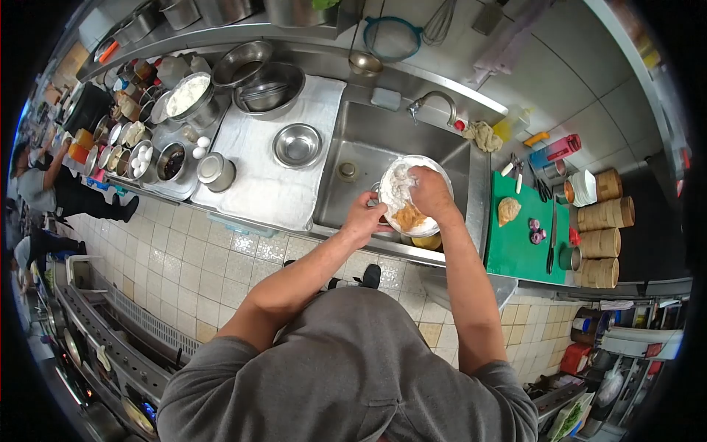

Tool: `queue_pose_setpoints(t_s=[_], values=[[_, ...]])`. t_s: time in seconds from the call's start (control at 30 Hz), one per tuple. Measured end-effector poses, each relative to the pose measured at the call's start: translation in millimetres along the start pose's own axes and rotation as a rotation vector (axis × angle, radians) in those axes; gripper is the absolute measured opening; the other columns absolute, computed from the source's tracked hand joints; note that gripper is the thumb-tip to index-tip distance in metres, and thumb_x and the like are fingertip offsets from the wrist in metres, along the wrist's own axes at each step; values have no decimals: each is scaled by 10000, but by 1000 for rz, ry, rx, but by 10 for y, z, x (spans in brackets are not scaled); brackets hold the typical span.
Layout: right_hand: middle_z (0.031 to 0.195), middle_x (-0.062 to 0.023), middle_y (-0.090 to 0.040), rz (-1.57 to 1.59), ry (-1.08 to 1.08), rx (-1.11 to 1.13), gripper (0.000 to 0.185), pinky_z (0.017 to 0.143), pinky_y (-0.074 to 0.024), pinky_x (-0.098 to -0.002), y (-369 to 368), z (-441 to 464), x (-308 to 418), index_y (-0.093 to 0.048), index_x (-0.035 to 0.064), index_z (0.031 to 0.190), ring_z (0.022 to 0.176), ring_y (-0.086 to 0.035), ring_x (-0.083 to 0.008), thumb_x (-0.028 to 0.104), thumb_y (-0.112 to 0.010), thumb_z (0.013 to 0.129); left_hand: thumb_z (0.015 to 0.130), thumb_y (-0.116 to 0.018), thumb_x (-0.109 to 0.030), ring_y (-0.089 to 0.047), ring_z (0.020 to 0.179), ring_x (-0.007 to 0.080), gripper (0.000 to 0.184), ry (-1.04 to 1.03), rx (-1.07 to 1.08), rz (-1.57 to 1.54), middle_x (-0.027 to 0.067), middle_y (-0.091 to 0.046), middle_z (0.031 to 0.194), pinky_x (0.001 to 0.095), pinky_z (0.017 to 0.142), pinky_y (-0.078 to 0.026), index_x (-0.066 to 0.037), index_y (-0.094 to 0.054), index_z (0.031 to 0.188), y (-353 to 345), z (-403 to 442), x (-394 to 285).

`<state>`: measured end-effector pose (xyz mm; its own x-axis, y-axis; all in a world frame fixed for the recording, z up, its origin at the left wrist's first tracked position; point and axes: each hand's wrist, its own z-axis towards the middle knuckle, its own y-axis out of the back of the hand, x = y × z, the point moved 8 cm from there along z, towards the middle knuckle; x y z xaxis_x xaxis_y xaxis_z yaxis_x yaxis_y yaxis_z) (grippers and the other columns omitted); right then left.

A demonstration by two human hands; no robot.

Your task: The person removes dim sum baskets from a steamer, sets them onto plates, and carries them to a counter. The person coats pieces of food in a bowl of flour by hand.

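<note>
A bowl (445, 174) of white powder that looks like flour is held over the sink (361, 136). In the bowl, an orange-brown piece of food (408, 217) lies partly coated near the front edge. My left hand (364, 219) grips the bowl's left rim, thumb on top. My right hand (429, 193) reaches into the bowl with curled fingers down at the white powder; the fingertips are hidden, so I cannot make out what they hold. Something yellow (427, 241) shows beneath the bowl at the sink's front.
A green cutting board (508, 247) to the right holds a knife (551, 243), purple onion pieces (537, 234) and bagged food (508, 211). On the left, a white cloth (254, 177) carries metal bowls (297, 145). Beyond are eggs (197, 153) and a flour pot (193, 99). Another person (55, 184) stands far left.
</note>
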<state>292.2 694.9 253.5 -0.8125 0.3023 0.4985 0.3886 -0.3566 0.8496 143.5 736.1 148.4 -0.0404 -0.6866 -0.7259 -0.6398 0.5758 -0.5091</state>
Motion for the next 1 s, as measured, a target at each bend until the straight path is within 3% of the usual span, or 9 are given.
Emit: queue_pose_setpoints(t_s=[0.17, 0.33, 0.43, 0.5, 0.63, 0.73, 0.8, 0.93, 1.0], values=[[931, -196, -699, -84, 34, 187, 181, 889, -499, -456, -146, 57, -100, -727, 29, 937, 959, -635, -409, 104, -617, 814, 915, -590, -77, -701, 866, 294, 385, 43, -12, -29, 176, -615, 1072, 424, 744, -640, 6, -434, 1257, 81, 35, 91], [967, -213, -685, 46, -74, 191, 213, 873, -513, -447, 16, 105, -427, -717, 10, 994, 958, -641, -411, 80, -597, 832, 917, -589, -82, -695, 865, 285, 379, 46, -29, 6, 167, -608, 1062, 439, 753, -635, -7, -431, 1254, 139, 50, 93], [1013, -202, -672, 92, -37, 173, 230, 893, -505, -438, 25, 88, -411, -715, 17, 1000, 1007, -630, -405, 89, -616, 805, 917, -596, -91, -696, 888, 290, 381, 34, -12, 23, 174, -604, 1088, 443, 761, -633, -7, -433, 1251, 93, 67, 37], [1112, -185, -658, 112, 97, 152, 249, 922, -491, -432, -30, 60, -304, -730, 48, 983, 1058, -613, -381, 97, -646, 754, 917, -596, -91, -696, 895, 291, 381, 36, 5, 30, 174, -602, 1098, 443, 764, -633, -4, -432, 1250, 36, 50, -25], [1039, -167, -676, -64, 86, 217, 249, 923, -486, -432, -73, 105, -276, -726, 41, 956, 1062, -603, -369, 113, -695, 719, 921, -585, -84, -696, 909, 291, 380, 39, 32, 63, 176, -598, 1113, 441, 772, -632, -1, -427, 1256, -25, 80, -15], [980, -165, -680, -57, 270, 161, 205, 865, -508, -409, 69, 114, -283, -708, 17, 909, 963, -629, -350, 124, -707, 734, 927, -573, -75, -696, 916, 291, 378, 58, 33, 84, 178, -595, 1119, 440, 778, -631, 0, -421, 1265, -45, 65, -8], [912, -136, -682, 239, -111, 158, 201, 785, -524, -375, 247, 106, -487, -681, -2, 911, 870, -656, -285, 146, -705, 776, 929, -570, -74, -695, 915, 292, 379, 61, 26, 88, 180, -594, 1120, 440, 780, -632, 1, -419, 1268, -63, 56, -26], [918, -92, -675, 505, -291, 226, 221, 743, -532, -330, 206, 59, -813, -647, -9, 1007, 822, -660, -211, 140, -654, 845, 929, -567, -74, -692, 905, 290, 380, 34, 25, 78, 185, -591, 1120, 450, 785, -631, 7, -417, 1268, -76, 54, -41], [957, -61, -669, 826, -359, 235, 251, 772, -541, -317, 200, 31, -829, -603, -2, 1117, 860, -654, -171, 116, -587, 896, 928, -570, -74, -691, 906, 291, 381, 39, 20, 68, 185, -592, 1118, 456, 788, -630, 9, -418, 1268, -66, 69, -37]])
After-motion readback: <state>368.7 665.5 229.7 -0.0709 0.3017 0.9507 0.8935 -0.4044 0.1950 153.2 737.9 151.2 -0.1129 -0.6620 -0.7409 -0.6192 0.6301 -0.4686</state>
